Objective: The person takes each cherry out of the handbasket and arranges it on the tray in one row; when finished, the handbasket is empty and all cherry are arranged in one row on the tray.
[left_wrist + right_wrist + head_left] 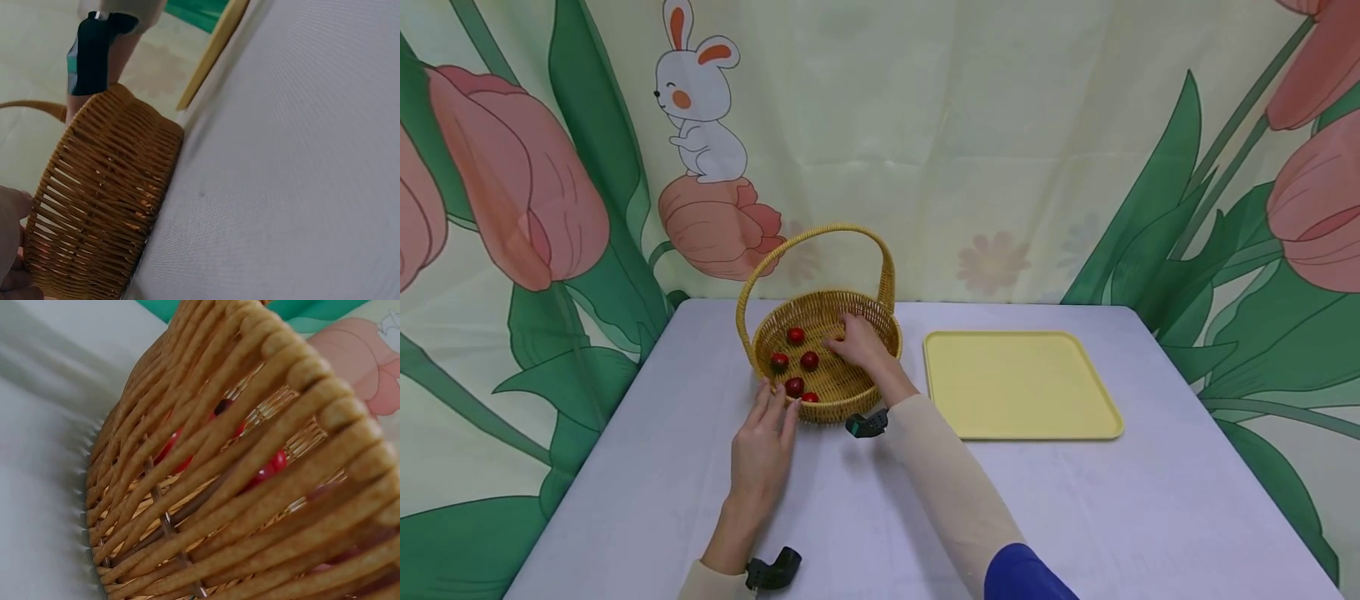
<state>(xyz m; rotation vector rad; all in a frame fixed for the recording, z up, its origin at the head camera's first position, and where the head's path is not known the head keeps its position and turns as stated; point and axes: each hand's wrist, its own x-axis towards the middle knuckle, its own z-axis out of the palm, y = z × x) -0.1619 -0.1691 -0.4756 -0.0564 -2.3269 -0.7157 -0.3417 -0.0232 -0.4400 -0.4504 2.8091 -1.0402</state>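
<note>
A: Right hand first. Where is it?

B: Inside the wicker basket, over the right half of its floor. Thumb and forefinger stand apart; remaining fingers hidden behind the hand. Cannot tell whether it grasps anything.

A: And the red fruits?

B: Five visible, all in the basket, all left of that hand. Nearest fruit lies a little beyond and below the thumb tip, not touching it. Far fruit sits left of the thumb, about level with it. Outer fruit is farther left, close to the wall. Two near fruits lie toward the person, well apart from the right hand.

A: Left hand?

B: Fingers fairly straight, tips resting on the near-left rim, released rather than clenched. Those two near fruits are just inside the rim from its fingertips.

A: Anything through the weave?

B: Right wrist view: red fruit shows between the strands, partly hidden.

A: Surroundings?

B: Basket handle arches beyond both hands. Yellow tray lies right of the right hand, outside the basket, on the white tablecloth.
</note>
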